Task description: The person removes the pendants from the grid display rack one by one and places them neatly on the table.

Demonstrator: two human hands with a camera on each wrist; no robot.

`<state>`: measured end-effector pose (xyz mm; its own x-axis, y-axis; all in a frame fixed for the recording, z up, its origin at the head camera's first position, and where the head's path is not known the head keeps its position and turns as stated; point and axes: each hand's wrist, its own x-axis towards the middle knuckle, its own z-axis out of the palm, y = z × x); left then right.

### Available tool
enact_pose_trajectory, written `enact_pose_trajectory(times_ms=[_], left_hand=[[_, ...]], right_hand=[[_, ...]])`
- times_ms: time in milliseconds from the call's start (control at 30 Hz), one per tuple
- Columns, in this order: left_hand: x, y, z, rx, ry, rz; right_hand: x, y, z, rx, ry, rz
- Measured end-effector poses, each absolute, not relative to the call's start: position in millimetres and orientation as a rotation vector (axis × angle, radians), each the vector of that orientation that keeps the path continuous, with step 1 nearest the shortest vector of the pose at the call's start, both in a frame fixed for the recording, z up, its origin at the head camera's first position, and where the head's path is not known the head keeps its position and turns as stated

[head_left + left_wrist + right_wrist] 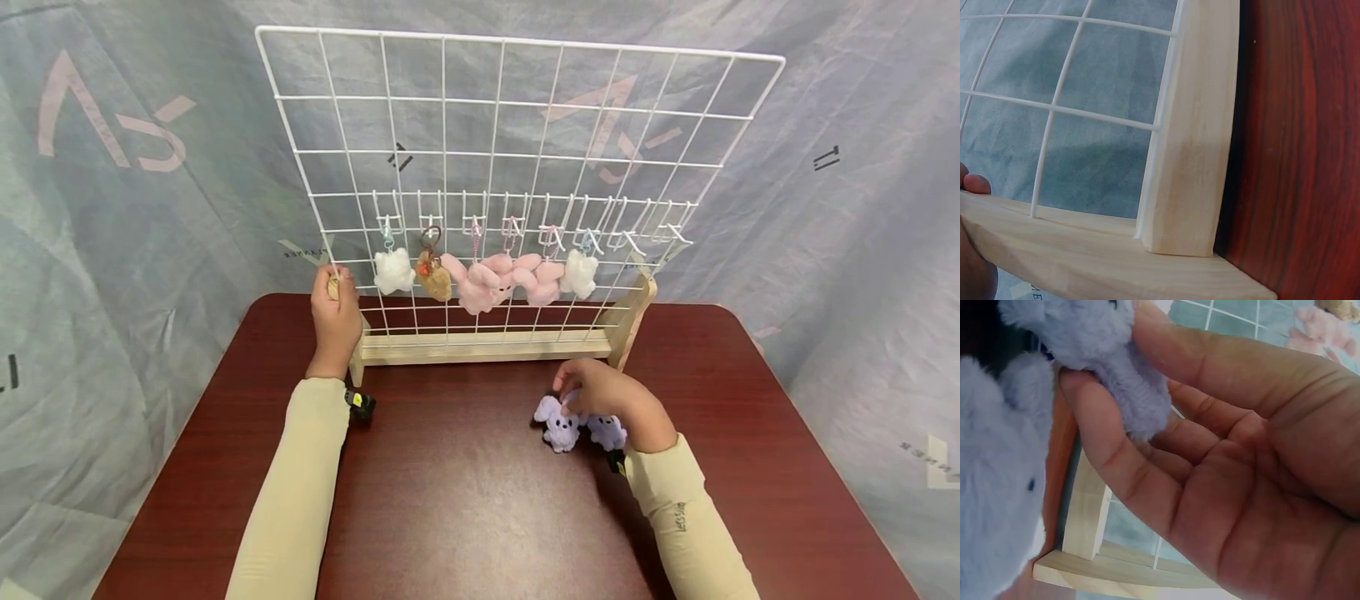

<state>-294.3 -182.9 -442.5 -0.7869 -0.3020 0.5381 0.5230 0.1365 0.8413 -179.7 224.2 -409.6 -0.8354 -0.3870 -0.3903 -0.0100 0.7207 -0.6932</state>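
My left hand (335, 321) grips the left wooden upright of a white wire grid rack (442, 158); in the left wrist view its fingers curl over the wooden side piece (1085, 250). My right hand (611, 396) is low over the table at the right. Its thumb and index finger pinch a lavender plush bunny keychain (561, 427) by the upper part, as the right wrist view shows at close range. A second lavender plush bunny (606, 432) lies beside it, partly under the hand.
From the grid's hooks hang a white plush (394, 271), a brown plush (433, 277), several pink bunny plushes (477, 287) and another white plush (580, 273). Bare hooks (633, 243) stick out at the right. The rack's wooden base (480, 347) stands on the dark red table (450, 500).
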Motion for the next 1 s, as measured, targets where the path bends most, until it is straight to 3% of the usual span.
enact_pose_trajectory(times_ms=[1000], left_hand=[[-291.8,-184.2,-441.0,-0.232,-1.814,-1.694]], right_hand=[[-185.4,228.1,-416.0,-0.475,2.596,-0.84]])
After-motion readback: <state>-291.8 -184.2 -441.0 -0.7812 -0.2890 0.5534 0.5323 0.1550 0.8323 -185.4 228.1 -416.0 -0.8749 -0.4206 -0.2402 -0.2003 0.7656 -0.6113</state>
